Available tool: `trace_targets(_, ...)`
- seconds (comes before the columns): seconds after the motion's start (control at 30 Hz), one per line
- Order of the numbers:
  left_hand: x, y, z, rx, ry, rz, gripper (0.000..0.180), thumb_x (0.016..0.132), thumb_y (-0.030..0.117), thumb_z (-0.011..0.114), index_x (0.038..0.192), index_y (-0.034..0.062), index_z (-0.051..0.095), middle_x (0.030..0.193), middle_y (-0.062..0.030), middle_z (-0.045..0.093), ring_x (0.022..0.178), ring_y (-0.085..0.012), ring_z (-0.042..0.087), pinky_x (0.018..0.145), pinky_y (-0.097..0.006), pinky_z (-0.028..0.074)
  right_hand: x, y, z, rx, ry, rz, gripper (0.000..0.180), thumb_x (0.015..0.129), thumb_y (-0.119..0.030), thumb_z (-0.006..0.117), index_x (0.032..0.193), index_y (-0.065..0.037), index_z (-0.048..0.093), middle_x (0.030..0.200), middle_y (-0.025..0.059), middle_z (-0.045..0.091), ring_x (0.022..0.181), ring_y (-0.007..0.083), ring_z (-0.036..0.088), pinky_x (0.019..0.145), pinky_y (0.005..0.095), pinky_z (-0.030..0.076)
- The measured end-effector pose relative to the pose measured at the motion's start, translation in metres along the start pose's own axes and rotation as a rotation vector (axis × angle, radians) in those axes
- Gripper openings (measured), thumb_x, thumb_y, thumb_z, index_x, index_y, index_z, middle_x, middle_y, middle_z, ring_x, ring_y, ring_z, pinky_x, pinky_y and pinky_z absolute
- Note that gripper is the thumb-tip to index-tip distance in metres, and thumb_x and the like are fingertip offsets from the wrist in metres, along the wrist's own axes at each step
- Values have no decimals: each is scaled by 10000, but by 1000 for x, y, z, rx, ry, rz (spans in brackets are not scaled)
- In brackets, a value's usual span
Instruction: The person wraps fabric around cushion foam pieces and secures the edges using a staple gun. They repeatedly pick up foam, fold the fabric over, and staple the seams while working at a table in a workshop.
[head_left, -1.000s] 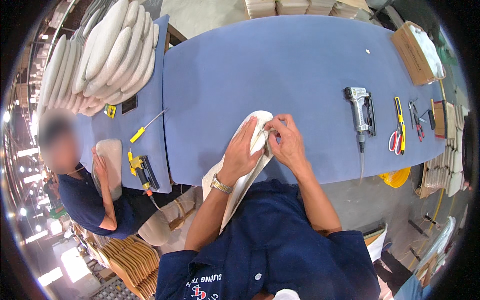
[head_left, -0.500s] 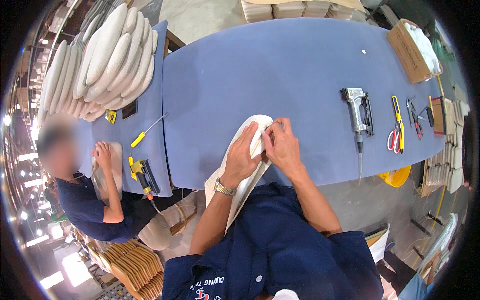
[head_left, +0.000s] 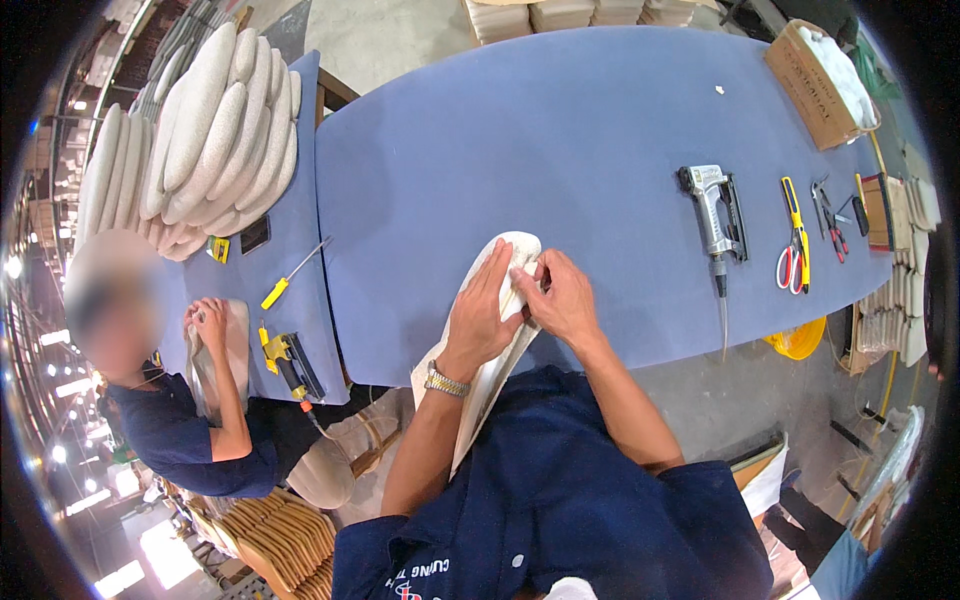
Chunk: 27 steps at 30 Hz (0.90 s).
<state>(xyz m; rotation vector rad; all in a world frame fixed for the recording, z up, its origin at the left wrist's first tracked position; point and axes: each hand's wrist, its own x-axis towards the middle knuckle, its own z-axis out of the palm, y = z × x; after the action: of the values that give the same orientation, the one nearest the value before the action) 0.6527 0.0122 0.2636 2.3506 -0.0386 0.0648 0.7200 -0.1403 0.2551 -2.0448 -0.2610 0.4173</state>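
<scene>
A long, cream fabric-covered pad (head_left: 441, 352) with a rounded far end lies at the near table edge and runs down against my body. My left hand (head_left: 478, 315) rests along it, fingers stretched out and pressed flat on the cover, thumb toward the right hand. At the pad's right rim, my right hand (head_left: 560, 300) is closed in a pinch on the fabric edge. The two hands nearly meet near the rounded end. Just what lies under the right fingertips is hidden.
On the blue table (head_left: 500, 120) lie a silver staple gun (head_left: 714, 212), red-handled scissors (head_left: 792, 262), pliers (head_left: 832, 225) and a cardboard box (head_left: 815, 85). At left, a co-worker's hand (head_left: 210, 320) is beside a yellow staple gun (head_left: 288, 362), a screwdriver (head_left: 293, 275) and stacked pads (head_left: 215, 125).
My right hand's thumb and fingers have shifted slightly inward over the pad's edge. My left hand stays pressed on it. The view has moved slightly.
</scene>
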Motion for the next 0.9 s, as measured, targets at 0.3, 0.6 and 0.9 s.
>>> trace_targets(0.3, -1, 4, -7, 14, 62, -41, 772, 773, 32, 802, 1486, 34, 506, 1525, -203, 516, 1406, -369, 505, 1148, -426, 431, 14, 36, 20, 576, -140, 13, 293, 1033, -262, 614, 851, -35, 578, 752, -4, 532, 718, 102, 462, 636, 305, 407)
trace_targets(0.6, -2, -2, -13, -21, 166, -90, 578, 808, 49, 809, 1362, 91, 651, 1411, -132, 640, 1343, -310, 584, 1108, -403, 482, 31, 60, 48, 1085, -293, 35, 234, 1055, -204, 619, 850, -106, 563, 817, -88, 520, 766, 24, 431, 678, 221, 391)
trace_targets(0.9, 79, -46, -28, -482, -259, -383, 523, 1131, 399, 357, 1519, 77, 498, 1604, -145, 427, 1530, -270, 315, 1253, -386, 229, 36, 63, 55, 1083, -275, 44, 248, 1048, -228, 635, 842, -108, 567, 818, -91, 526, 782, 27, 442, 709, 231, 399)
